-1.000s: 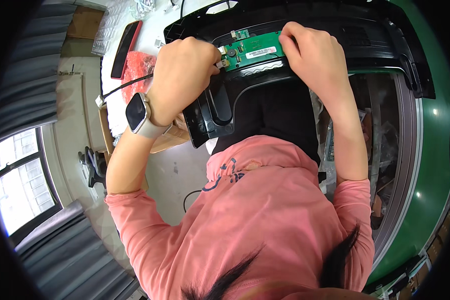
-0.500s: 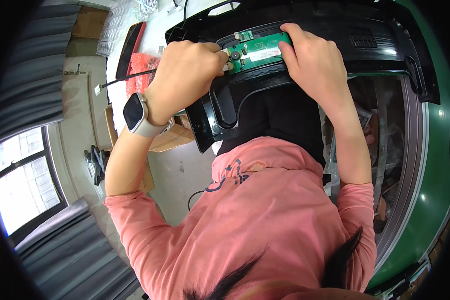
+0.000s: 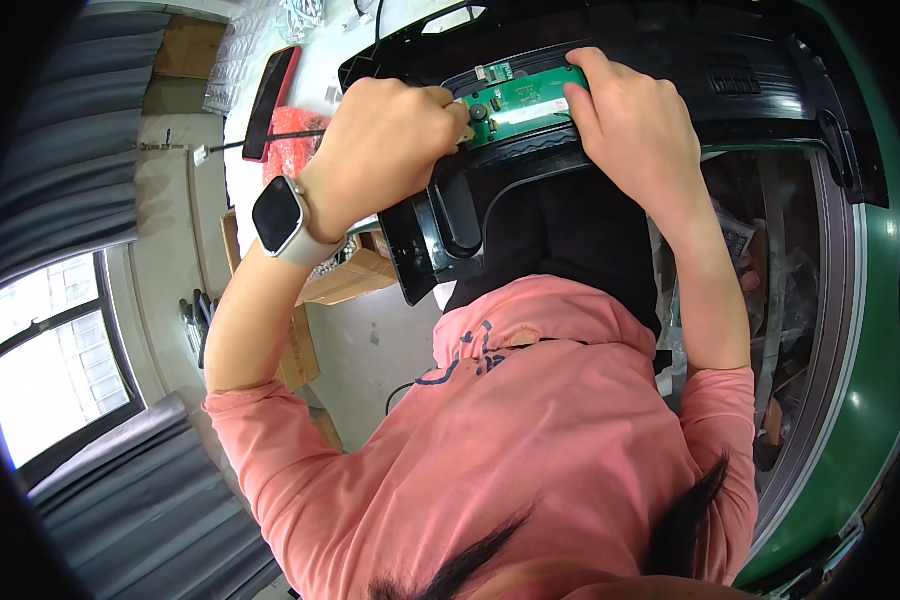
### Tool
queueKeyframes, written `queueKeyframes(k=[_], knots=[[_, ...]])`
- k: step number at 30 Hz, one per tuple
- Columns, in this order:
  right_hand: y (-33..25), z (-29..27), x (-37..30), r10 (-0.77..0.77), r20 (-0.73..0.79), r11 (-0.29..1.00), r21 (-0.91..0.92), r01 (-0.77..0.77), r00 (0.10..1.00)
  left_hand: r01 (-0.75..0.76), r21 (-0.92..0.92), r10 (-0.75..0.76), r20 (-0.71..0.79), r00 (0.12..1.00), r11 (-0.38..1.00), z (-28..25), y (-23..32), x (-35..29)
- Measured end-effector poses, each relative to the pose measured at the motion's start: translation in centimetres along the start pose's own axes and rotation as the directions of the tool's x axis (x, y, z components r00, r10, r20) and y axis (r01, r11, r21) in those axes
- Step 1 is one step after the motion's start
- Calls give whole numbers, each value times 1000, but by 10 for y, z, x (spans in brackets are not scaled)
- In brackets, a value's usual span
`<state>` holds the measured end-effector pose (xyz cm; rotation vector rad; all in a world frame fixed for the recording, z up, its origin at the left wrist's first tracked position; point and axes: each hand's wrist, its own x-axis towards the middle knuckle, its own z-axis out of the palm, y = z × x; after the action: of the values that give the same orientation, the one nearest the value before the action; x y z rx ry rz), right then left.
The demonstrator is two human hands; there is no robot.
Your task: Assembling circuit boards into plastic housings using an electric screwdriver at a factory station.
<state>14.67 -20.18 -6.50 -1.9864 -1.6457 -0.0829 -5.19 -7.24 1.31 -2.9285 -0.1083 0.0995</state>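
Note:
A green circuit board lies in a long black plastic housing, which rests partly across my lap. My right hand grips the right end of the board, thumb on the near side and fingers over the far edge. At the board's left end my left hand is closed around a black cable; its fingertips and the cable's end there are hidden. The cable's other end sticks out leftward with a white plug. A smaller green board sits just beyond the large one.
On the white table at the far left lie a phone with a red edge and pink bubble wrap. An open cardboard box stands below them. A green surface runs along the right, beside a bin area holding clear plastic bags.
My left hand has turned slightly and covers more of the board's left end. The whole view has shifted a little; my right hand keeps its grip.

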Motion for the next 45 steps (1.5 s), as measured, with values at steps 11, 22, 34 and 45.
queueKeyframes(k=[11,22,34,45], knots=[[-4,4,-2,8,-6,999,-47,-9,1000,-34,-55,34,6,999,998,1,-2,3],[-1,0,-2,21,-15,999,-29,-22,1000,82,-115,-81,19,997,990,-6,6,4],[-13,-1,0,-63,-22,988,139,66,998,-279,-10,278,-41,960,960,-14,1,8],[-90,36,131,-599,56,700,520,489,799,-145,521,-1,269,963,841,1,58,28]])
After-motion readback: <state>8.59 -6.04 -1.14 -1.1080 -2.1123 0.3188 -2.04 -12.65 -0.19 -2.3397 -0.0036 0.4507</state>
